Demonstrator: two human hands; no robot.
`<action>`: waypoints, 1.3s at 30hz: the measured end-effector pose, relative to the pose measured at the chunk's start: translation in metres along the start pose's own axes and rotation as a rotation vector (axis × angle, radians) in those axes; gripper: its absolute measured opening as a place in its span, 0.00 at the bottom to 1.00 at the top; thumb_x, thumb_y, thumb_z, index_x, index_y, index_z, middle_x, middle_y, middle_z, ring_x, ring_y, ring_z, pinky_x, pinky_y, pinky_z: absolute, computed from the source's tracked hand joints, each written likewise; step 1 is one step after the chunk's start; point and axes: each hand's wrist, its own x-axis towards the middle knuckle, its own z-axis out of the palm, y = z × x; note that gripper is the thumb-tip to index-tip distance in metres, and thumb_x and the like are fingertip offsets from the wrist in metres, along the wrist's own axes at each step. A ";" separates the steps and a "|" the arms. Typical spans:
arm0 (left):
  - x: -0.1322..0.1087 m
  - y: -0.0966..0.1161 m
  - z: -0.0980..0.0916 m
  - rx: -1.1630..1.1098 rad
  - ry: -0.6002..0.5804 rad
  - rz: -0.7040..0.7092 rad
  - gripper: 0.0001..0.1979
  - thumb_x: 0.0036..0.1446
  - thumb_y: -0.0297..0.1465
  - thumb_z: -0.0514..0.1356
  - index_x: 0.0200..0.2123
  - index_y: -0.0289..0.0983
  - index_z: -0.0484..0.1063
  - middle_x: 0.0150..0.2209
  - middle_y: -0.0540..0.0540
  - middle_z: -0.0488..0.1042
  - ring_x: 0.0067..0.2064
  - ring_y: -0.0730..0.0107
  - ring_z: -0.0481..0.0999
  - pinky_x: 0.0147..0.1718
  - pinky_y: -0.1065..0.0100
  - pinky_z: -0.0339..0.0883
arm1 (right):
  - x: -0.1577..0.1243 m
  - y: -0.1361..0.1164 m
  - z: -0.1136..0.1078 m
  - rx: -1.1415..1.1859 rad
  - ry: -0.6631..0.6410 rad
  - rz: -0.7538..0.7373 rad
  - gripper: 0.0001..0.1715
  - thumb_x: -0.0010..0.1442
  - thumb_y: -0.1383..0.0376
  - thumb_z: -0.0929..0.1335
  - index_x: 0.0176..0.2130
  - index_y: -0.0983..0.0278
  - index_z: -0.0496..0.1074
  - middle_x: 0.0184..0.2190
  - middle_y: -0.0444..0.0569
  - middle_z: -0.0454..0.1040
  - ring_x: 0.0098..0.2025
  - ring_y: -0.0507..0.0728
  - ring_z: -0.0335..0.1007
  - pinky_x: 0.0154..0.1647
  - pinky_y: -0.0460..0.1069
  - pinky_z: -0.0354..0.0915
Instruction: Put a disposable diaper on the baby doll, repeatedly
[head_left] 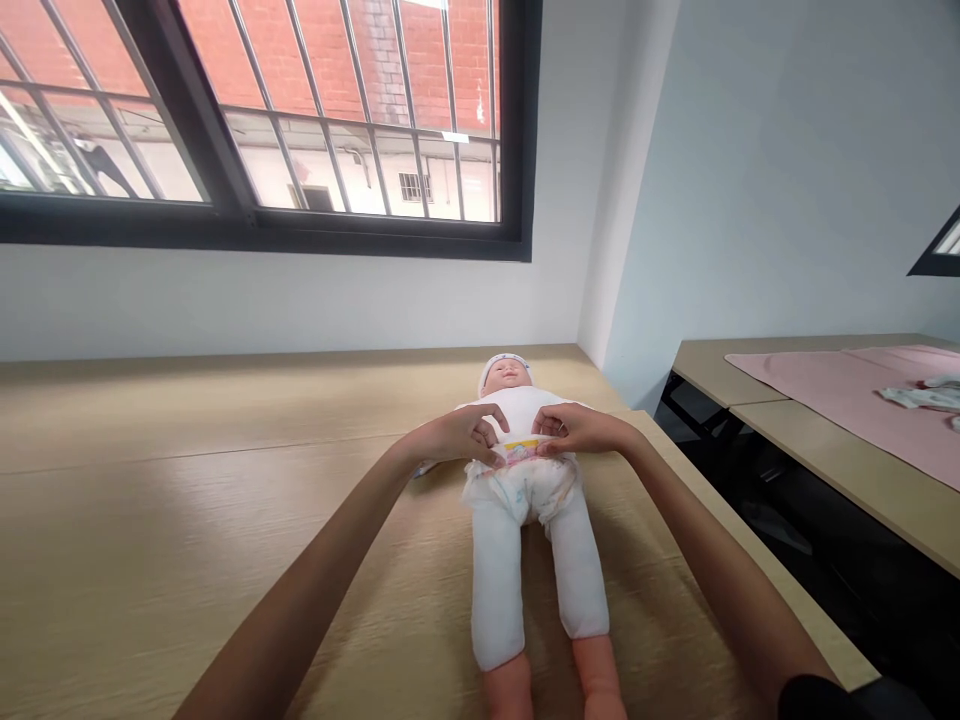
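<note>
At the waistband of a disposable diaper (521, 482), both hands sit close together, fingertips nearly meeting over the doll's midline. Left hand (456, 435): fingers curled down onto the yellow-and-pink front edge. Right hand (579, 430): same contact from the other side. Neither hand is released or hard-clenched; pinching or only pressing, cannot tell from this view.

Diaper is on a baby doll (506, 378), lying face up, head pointing away from the person, feet toward them. Doll has a white top (519, 412), a white cap (504, 360) and white leg coverings (496, 590), with bare pink lower legs (508, 695) showing at the bottom of the frame. It lies on a light wood table (187, 520), nearer the right edge than the left.

Both bare forearms come in from the lower corners, with a dark sleeve (847, 700) at bottom right. Beyond that table edge sits a second table (862, 480) with a pink mat (847, 400) and a crumpled white garment (926, 395) on it. Ahead, a barred window (247, 215) looks out on a red brick wall (322, 60).
</note>
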 end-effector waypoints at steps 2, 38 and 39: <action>0.000 0.001 0.000 0.005 -0.019 0.012 0.22 0.42 0.36 0.67 0.41 0.40 0.64 0.27 0.55 0.67 0.32 0.69 0.68 0.30 0.70 0.57 | 0.001 0.001 0.001 -0.006 0.001 0.000 0.14 0.53 0.58 0.70 0.39 0.62 0.70 0.34 0.44 0.71 0.36 0.54 0.65 0.33 0.46 0.60; -0.015 0.014 -0.001 0.211 -0.072 0.081 0.13 0.56 0.40 0.55 0.43 0.41 0.63 0.29 0.53 0.65 0.30 0.71 0.62 0.29 0.72 0.55 | 0.001 0.002 0.001 0.018 -0.017 -0.020 0.16 0.54 0.56 0.70 0.40 0.62 0.69 0.32 0.43 0.69 0.34 0.52 0.62 0.31 0.45 0.57; -0.014 0.013 -0.001 0.216 -0.058 0.093 0.13 0.56 0.40 0.54 0.43 0.41 0.64 0.30 0.52 0.66 0.30 0.71 0.62 0.29 0.72 0.56 | 0.001 0.002 0.002 0.013 -0.011 -0.020 0.17 0.54 0.56 0.70 0.40 0.62 0.69 0.32 0.43 0.69 0.34 0.52 0.62 0.31 0.45 0.57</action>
